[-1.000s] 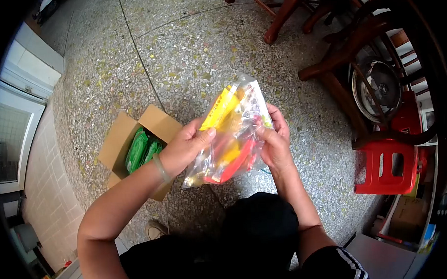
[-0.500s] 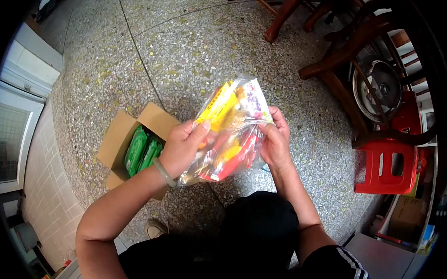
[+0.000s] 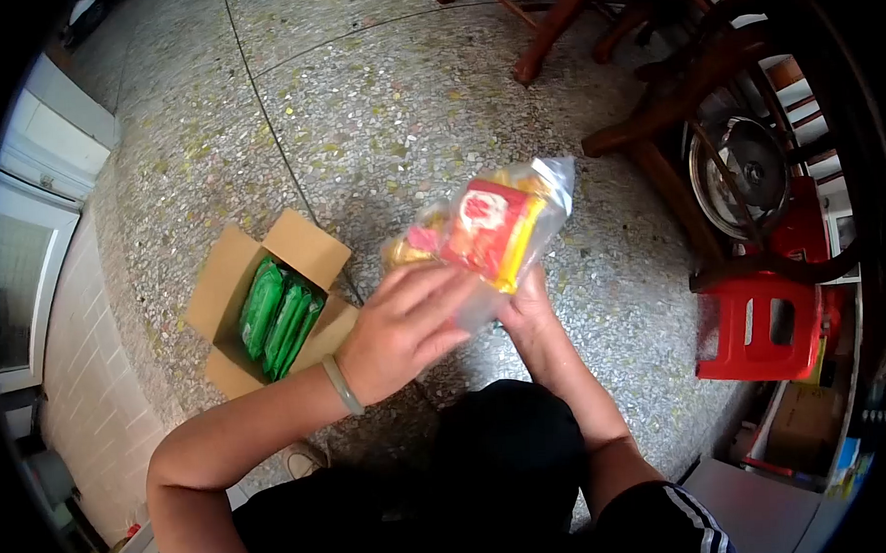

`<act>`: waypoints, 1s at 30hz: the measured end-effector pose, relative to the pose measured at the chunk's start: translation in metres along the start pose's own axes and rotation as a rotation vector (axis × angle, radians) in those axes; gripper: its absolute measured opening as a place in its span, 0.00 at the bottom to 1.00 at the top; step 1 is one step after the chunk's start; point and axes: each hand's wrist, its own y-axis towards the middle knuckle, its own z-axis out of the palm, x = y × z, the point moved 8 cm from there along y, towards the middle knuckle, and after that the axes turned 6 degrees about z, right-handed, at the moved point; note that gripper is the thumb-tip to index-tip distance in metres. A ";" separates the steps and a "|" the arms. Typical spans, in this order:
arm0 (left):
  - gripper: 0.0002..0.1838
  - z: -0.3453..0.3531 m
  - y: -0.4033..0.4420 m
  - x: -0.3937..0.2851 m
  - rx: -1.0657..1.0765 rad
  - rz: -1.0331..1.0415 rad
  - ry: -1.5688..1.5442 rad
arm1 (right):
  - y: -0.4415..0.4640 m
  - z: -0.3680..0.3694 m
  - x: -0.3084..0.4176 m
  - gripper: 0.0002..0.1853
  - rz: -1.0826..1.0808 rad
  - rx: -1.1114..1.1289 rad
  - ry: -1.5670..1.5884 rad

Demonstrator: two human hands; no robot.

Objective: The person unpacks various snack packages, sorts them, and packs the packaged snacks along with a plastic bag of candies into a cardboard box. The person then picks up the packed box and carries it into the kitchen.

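Observation:
A clear plastic bag (image 3: 556,194) holds red and yellow printed packets (image 3: 495,225). It hangs tilted above the floor in front of me. My right hand (image 3: 528,307) grips its lower right side, the fingers partly hidden behind the plastic. Across the lower left of the bag lies my left hand (image 3: 403,323), its fingers stretched out against the plastic and a little blurred. A pale bangle circles that wrist. Left of the hands, an open cardboard box (image 3: 224,286) stands on the floor with several green packets (image 3: 282,318) inside.
Speckled stone floor (image 3: 376,111) spreads all around. To the right are wooden chairs (image 3: 644,134), a round metal lid (image 3: 740,178) and a red plastic stool (image 3: 762,327). A white-framed door (image 3: 37,265) is at the left.
The bag has turned over and bunched up, now showing a red packet face. My left hand has slid down and right, fingers loosened and spread. My right hand has moved slightly down and left.

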 end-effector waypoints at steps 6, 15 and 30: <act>0.23 0.021 -0.004 -0.012 0.146 0.151 -0.100 | 0.006 -0.007 -0.014 0.21 0.248 -0.097 0.297; 0.21 -0.008 -0.003 0.053 -0.188 -0.258 -0.149 | 0.000 -0.007 -0.013 0.19 0.248 -0.138 0.188; 0.18 0.037 -0.034 0.093 -0.255 -0.917 -1.092 | -0.019 0.025 0.020 0.08 0.019 -0.200 -0.598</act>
